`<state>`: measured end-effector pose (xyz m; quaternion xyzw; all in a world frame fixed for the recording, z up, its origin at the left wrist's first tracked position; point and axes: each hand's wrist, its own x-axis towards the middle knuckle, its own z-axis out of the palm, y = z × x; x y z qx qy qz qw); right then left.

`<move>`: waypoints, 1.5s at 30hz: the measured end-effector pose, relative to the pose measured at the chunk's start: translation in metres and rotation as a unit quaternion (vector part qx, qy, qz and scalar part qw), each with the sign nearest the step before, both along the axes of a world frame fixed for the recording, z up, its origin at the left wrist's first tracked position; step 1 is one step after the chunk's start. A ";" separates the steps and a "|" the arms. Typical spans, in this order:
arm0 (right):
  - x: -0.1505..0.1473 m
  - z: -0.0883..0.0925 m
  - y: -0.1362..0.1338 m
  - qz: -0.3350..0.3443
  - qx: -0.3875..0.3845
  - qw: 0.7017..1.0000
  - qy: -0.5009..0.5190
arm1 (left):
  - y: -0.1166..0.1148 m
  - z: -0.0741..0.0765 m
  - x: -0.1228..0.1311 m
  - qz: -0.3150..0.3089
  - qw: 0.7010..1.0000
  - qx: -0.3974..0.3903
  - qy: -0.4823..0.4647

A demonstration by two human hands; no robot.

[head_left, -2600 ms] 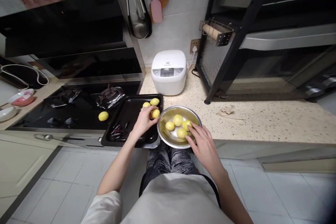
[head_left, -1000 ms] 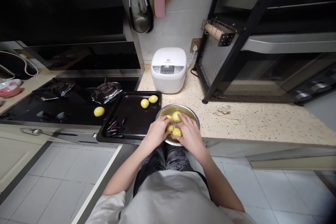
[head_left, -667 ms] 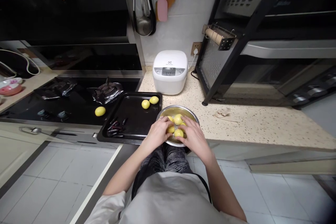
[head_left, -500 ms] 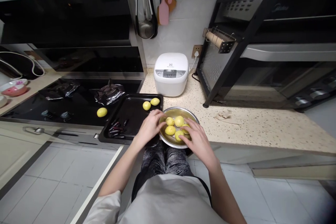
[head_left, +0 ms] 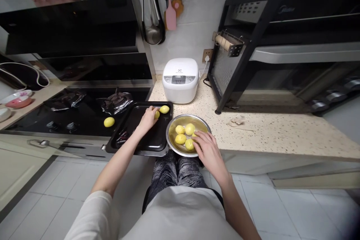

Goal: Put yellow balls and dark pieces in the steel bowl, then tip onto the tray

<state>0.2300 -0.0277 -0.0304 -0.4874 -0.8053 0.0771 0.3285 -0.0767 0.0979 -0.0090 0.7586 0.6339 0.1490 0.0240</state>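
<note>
the left hand has moved from bowl to tray lemon.

And straight up to two o'clock, there's the clearest lettering in view: "Midea", in pale script across the black appliance at the upper right! Now in to twelve o'clock, just above the centre, and it's the white rice cooker: a small dark emblem on the lid, the Electrolux sign by its shape, with a tiny line of lettering under it, too blurred to spell out. Below that, the grey display shows a row of digit-like characters, far too small to call! Out towards ten o'clock, a faint pale mark on the black range hood, and that one's unreadable.
</note>
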 end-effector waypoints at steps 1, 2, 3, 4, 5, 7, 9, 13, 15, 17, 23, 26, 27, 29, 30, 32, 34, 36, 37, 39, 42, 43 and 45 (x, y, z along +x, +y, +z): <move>0.000 -0.001 0.001 -0.001 0.005 1.000 0.001 | -0.003 0.002 0.001 0.002 1.000 0.007 -0.006; 0.000 -0.001 0.002 -0.004 0.009 1.000 0.003 | -0.007 0.005 0.002 0.001 1.000 0.017 -0.019; 0.001 -0.001 0.004 -0.009 0.012 1.000 0.003 | -0.012 0.008 0.004 -0.003 0.999 0.030 -0.038; 0.002 -0.001 0.006 -0.016 0.014 1.000 0.002 | -0.018 0.011 0.007 -0.011 0.997 0.046 -0.065; 0.002 -0.001 0.009 -0.023 0.014 1.000 0.000 | -0.024 0.014 0.011 -0.024 0.993 0.059 -0.100; 0.004 0.001 0.015 -0.036 0.009 0.999 -0.008 | -0.040 0.020 0.024 -0.063 0.978 0.070 -0.185; 0.004 0.004 0.023 -0.044 0.001 0.999 -0.023 | -0.056 0.024 0.041 -0.116 0.955 0.054 -0.268; 0.001 0.010 0.042 -0.042 -0.007 0.996 -0.076 | -0.078 0.023 0.078 -0.193 0.925 0.012 -0.326; -0.002 0.011 0.051 -0.027 -0.010 0.994 -0.104 | -0.081 0.018 0.090 -0.204 0.922 -0.001 -0.328; -0.005 0.010 0.058 -0.008 -0.014 0.992 -0.121 | -0.080 0.011 0.096 -0.200 0.924 -0.009 -0.327; -0.013 0.006 0.073 0.019 -0.020 0.989 -0.148 | -0.078 0.000 0.099 -0.208 0.924 -0.027 -0.319; -0.016 0.009 0.073 -0.003 -0.012 0.987 -0.158 | -0.079 0.002 0.100 -0.222 0.926 -0.007 -0.306; -0.016 0.011 0.072 -0.012 -0.004 0.987 -0.158 | -0.079 0.002 0.100 -0.226 0.927 -0.002 -0.301; -0.018 0.013 0.070 -0.028 0.012 0.987 -0.158 | -0.079 0.004 0.101 -0.229 0.929 0.001 -0.290; -0.019 0.014 0.069 -0.035 0.018 0.986 -0.160 | -0.079 0.004 0.102 -0.228 0.931 0.000 -0.285; -0.020 0.015 0.067 -0.049 0.020 0.984 -0.168 | -0.079 0.004 0.102 -0.226 0.935 -0.002 -0.274; -0.022 0.015 0.066 -0.059 0.008 0.983 -0.176 | -0.079 0.005 0.102 -0.224 0.939 -0.006 -0.262; -0.023 0.015 0.066 -0.060 -0.010 0.983 -0.175 | -0.079 0.005 0.102 -0.220 0.943 -0.014 -0.251; -0.023 0.015 0.067 -0.058 -0.019 0.983 -0.171 | -0.080 0.005 0.102 -0.216 0.945 -0.018 -0.246; -0.023 0.015 0.067 -0.060 -0.032 0.985 -0.160 | -0.080 0.005 0.102 -0.208 0.948 -0.022 -0.239; -0.022 0.016 0.065 -0.080 -0.035 0.986 -0.141 | -0.080 0.006 0.103 -0.199 0.951 -0.029 -0.235; -0.022 0.017 0.065 -0.089 -0.032 0.987 -0.133 | -0.080 0.007 0.103 -0.198 0.951 -0.031 -0.235; -0.021 0.017 0.063 -0.105 -0.022 0.988 -0.113 | -0.079 0.008 0.102 -0.200 0.951 -0.036 -0.232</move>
